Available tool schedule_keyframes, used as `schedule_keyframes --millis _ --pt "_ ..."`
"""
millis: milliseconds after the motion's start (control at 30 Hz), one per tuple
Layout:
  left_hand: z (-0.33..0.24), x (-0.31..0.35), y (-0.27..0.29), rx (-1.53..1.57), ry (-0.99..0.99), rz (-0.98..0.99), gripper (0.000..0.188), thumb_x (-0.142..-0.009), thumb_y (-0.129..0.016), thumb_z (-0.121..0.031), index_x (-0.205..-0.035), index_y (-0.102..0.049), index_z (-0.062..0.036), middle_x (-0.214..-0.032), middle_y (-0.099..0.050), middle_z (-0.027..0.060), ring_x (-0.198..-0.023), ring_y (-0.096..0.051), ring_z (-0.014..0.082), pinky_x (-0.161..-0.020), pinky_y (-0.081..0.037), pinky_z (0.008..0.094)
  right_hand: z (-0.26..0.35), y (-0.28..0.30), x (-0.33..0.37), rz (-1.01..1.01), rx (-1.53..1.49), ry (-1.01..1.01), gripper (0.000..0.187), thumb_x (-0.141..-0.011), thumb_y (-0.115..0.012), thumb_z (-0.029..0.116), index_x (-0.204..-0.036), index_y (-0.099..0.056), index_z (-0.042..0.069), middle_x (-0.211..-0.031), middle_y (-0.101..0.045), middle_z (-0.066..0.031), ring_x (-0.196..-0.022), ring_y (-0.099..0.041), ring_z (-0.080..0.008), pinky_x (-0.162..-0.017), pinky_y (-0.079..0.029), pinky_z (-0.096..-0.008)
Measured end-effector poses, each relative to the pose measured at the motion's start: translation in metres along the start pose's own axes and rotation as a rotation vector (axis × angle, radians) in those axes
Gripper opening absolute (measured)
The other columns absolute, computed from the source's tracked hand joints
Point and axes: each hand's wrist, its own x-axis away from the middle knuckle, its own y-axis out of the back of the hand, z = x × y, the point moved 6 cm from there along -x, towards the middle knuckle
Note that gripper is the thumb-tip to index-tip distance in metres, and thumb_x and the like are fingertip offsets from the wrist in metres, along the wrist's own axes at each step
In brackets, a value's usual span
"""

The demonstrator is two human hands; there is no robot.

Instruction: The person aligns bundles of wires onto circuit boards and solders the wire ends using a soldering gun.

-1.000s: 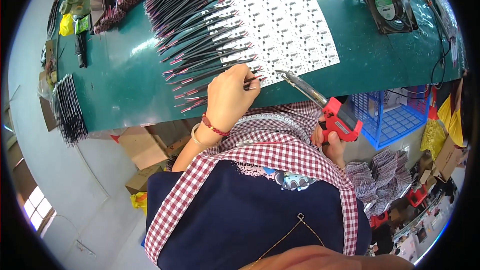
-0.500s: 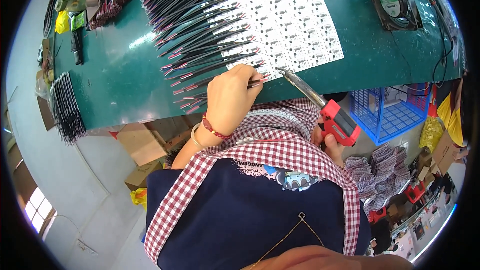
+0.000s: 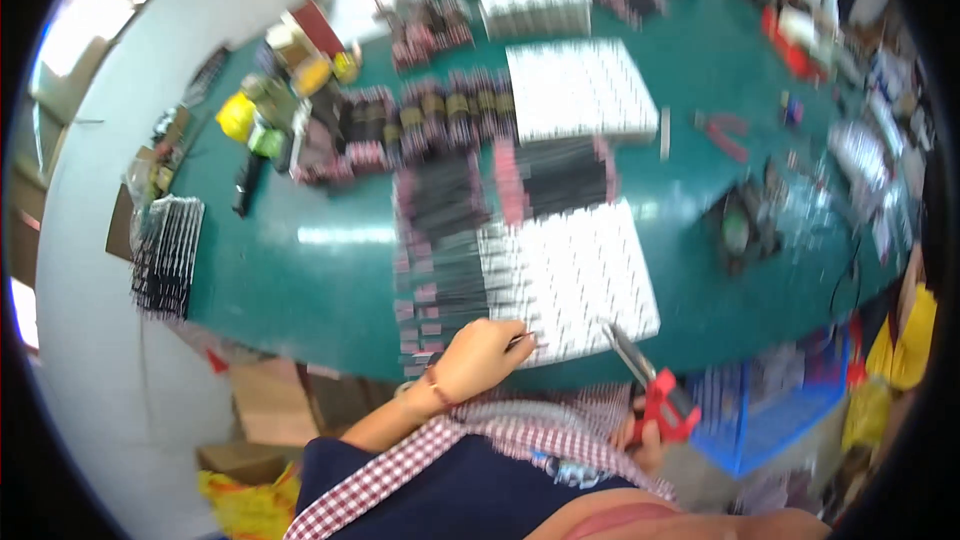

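Observation:
My left hand (image 3: 483, 358) is closed near the lower left corner of a white sheet of small circuit boards (image 3: 595, 270). A short dark wire (image 3: 515, 342) with a reddish end pokes out between its thumb and fingers, over the sheet. My right hand (image 3: 645, 445) is wrapped round the handle of a red soldering iron (image 3: 668, 406), its metal tip pointing up and left over the sheet's lower right part. Rows of black wires (image 3: 455, 285) with pinkish ends lie along the sheet's left side, some overlapping it. Head motion blurs the view.
Bundled wires (image 3: 460, 115) and a stack of white board sheets (image 3: 580, 90) lie farther back on the green table (image 3: 320, 280). A black fan (image 3: 738, 225) and red-handled pliers (image 3: 725, 135) are at the right. A blue crate (image 3: 745, 410) stands below the right edge.
The view has tilted up, so more of the table's far side shows and both hands sit lower in the picture. Each hand keeps its hold.

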Motion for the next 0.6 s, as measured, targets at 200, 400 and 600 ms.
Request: schedule_keyframes --millis 200,400,600 --pt "-0.044 -0.145 0.296 -0.796 -0.565 -0.8 0.011 -0.077 -0.059 -0.007 -0.086 -0.059 -0.0001 -0.07 -0.06 0.0155 -0.071 -0.063 0.0337 -0.065 -0.05 0.0457 0.006 0.025 -0.015 -0.037 -0.063 0.2 0.047 -0.099 -0.043 0.042 -0.12 -0.039 0.0 -0.059 -0.049 -0.0076 -0.048 -0.05 -0.0176 -0.051 -0.049 -0.0357" --pt "-0.092 -0.25 0.36 -0.769 -0.008 -0.418 0.027 -0.087 -0.058 -0.018 -0.101 -0.062 0.0049 -0.075 -0.063 0.0113 -0.069 -0.064 0.0217 -0.058 -0.05 0.0305 0.032 0.008 -0.021 -0.133 -0.042 0.318 0.041 -0.099 -0.041 0.04 -0.115 -0.042 0.002 -0.057 -0.047 -0.0064 -0.046 -0.048 -0.0171 -0.047 -0.046 -0.033" --pt "-0.02 -0.094 0.097 -0.899 -0.736 0.698 0.021 -0.087 -0.051 -0.013 -0.1 -0.066 -0.0048 -0.093 -0.066 0.0113 -0.083 -0.062 0.0212 -0.078 -0.048 0.0374 0.053 0.016 -0.018 -0.305 -0.088 0.343 0.041 -0.096 -0.046 0.038 -0.114 -0.044 0.002 -0.055 -0.044 -0.0048 -0.041 -0.044 -0.0158 -0.042 -0.044 -0.0319"
